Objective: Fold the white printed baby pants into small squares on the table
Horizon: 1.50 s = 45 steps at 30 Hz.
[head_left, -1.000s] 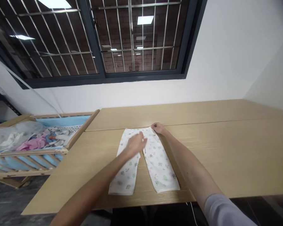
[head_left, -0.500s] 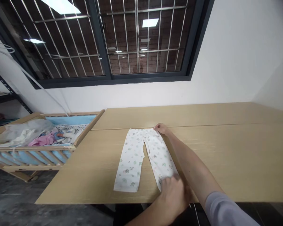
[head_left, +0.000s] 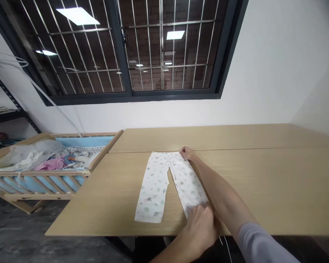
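On the counter (head_left: 263, 190), printed trousers (head_left: 153, 186) are laid lengthwise toward the near edge. The right leg's (head_left: 190, 188) end is covered by the left hand (head_left: 201, 223), its grip unclear; the right waistband (head_left: 174, 154) corner is pinched by the right hand (head_left: 186, 153).

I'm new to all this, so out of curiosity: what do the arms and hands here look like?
They are a person's: the ungloved left hand and ungloved right hand are bare. A pale lavender-grey fabric sleeve covers the upper part of the right arm; no left sleeve shows.
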Available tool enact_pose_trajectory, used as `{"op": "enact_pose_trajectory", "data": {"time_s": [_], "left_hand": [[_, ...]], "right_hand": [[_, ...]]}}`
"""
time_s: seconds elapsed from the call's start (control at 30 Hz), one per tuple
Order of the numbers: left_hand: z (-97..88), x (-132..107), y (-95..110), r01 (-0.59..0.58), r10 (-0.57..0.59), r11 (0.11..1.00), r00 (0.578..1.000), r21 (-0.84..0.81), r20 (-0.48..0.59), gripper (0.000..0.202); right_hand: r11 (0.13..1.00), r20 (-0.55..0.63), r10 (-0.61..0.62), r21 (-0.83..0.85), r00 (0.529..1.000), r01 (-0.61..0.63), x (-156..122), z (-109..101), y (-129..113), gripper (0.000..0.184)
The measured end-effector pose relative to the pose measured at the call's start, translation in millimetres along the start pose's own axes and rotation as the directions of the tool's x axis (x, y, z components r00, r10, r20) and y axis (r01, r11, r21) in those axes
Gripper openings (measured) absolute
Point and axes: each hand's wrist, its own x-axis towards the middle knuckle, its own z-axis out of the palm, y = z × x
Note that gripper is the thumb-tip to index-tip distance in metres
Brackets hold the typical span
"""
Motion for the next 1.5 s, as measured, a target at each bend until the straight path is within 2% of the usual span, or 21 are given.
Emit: {"op": "enact_pose_trajectory", "data": {"time_s": [0.13, 0.27, 0.37, 0.47, 0.57, 0.7, 0.87, 1.0, 1.13, 1.2, 1.23, 1.3, 1.33, 1.37, 1.43, 1.5], "left_hand": [[-11.9, -12, -6, 0.049, -0.089, 0.971, 0.982, -0.232, -0.168, 0.03], [-22.5, -36, -24, -0.023, -0.146, 0.858, 0.947, -0.514, -0.286, 0.039], [-32.4, -63, -43, -0.042, -0.24, 0.739, 0.916, -0.672, -0.321, 0.043], [-41.6, -92, -67, -0.016, -0.348, 0.705, 0.863, -0.709, -0.365, 0.051], [-45.8, -113, -93, 0.065, -0.445, 0.712, 0.811, -0.699, -0.378, 0.057], [-40.4, -129, -129, 0.206, -0.553, 0.732, 0.737, -0.65, -0.389, 0.058], [-27.0, -138, -152, 0.311, -0.583, 0.782, 0.672, -0.54, -0.457, 0.051], [-28.9, -141, -151, 0.505, -0.628, 0.779, 0.624, -0.373, -0.465, 0.04], [-37.7, -143, -145, 0.702, -0.69, 0.693, 0.58, -0.164, -0.433, 0.034], [-38.3, -145, -144, 0.734, -0.667, 0.676, 0.567, -0.071, -0.484, 0.033], [-36.7, -147, -144, 0.724, -0.609, 0.69, 0.57, -0.013, -0.552, 0.031], [-29.2, -149, -144, 0.644, -0.368, 0.751, 0.593, 0.148, -0.716, 0.027], [-23.3, -149, -143, 0.583, -0.21, 0.775, 0.601, 0.243, -0.771, 0.028], [-15.9, -149, -142, 0.518, -0.061, 0.787, 0.607, 0.336, -0.792, 0.032], [2.2, -145, -138, 0.418, 0.141, 0.78, 0.608, 0.466, -0.782, 0.044], [22.2, -139, -134, 0.402, 0.185, 0.767, 0.608, 0.5, -0.772, 0.053]], "right_hand": [[0.997, 0.109, -0.029, -0.071, 0.994, 0.037, 14, -21, -18, 0.009], [0.993, 0.193, -0.021, -0.11, 0.981, 0.043, 32, -39, -54, 0.015], [0.994, 0.218, -0.036, -0.09, 0.975, 0.057, 38, -37, -87, 0.027], [0.995, 0.213, -0.059, -0.072, 0.975, 0.076, 37, -20, -118, 0.036], [0.993, 0.191, -0.072, -0.074, 0.979, 0.088, 31, 8, -142, 0.04], [0.988, 0.147, -0.1, -0.104, 0.984, 0.116, 18, 47, -162, 0.037], [0.981, 0.152, -0.121, -0.134, 0.981, 0.142, 3, 79, -174, 0.024], [0.976, 0.173, -0.113, -0.164, 0.978, 0.142, -3, 90, -179, 0.029], [0.968, 0.185, -0.138, -0.182, 0.973, 0.172, -6, 88, -181, 0.026], [0.958, 0.184, -0.194, -0.176, 0.964, 0.227, -13, 82, -181, 0.025], [0.95, 0.184, -0.23, -0.17, 0.956, 0.261, -20, 79, -181, 0.026], [0.912, 0.208, -0.356, -0.138, 0.911, 0.387, -44, 71, -180, 0.031], [0.871, 0.24, -0.447, -0.102, 0.862, 0.481, -60, 68, -178, 0.035], [0.81, 0.285, -0.548, -0.053, 0.786, 0.584, -80, 65, -176, 0.04], [0.64, 0.398, -0.725, 0.09, 0.561, 0.763, -126, 60, -168, 0.053], [0.489, 0.515, -0.793, 0.216, 0.326, 0.845, -171, 59, -156, 0.063]]}}
